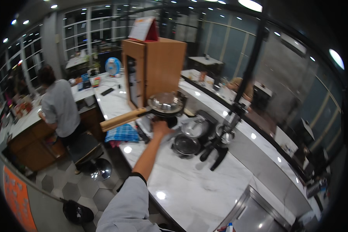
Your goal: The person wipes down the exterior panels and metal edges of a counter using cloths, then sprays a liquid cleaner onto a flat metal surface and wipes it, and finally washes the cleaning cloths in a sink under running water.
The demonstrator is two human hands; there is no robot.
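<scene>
My left hand (161, 128) reaches forward across the marble-look counter (197, 179), just below a glass-lidded pan (166, 104) with a long wooden handle (123, 119). The fingers are partly hidden beside dark items under the pan, so whether they grip anything does not show. Right of this hand sit a clear glass lid or bowl (194, 126) and a dark round pan or dish (187, 144). At the bottom edge, my right hand (222, 229) is only partly visible, around a white item with a blue tip (230, 227), perhaps a marker.
A blue checked cloth (122, 133) lies at the counter's left edge. Behind stands a wooden cabinet (165, 66). Black-handled equipment (219, 153) is at right, above a steel basin or panel (258, 211). Another person (59, 107) stands at the left counter, near a stool (87, 148).
</scene>
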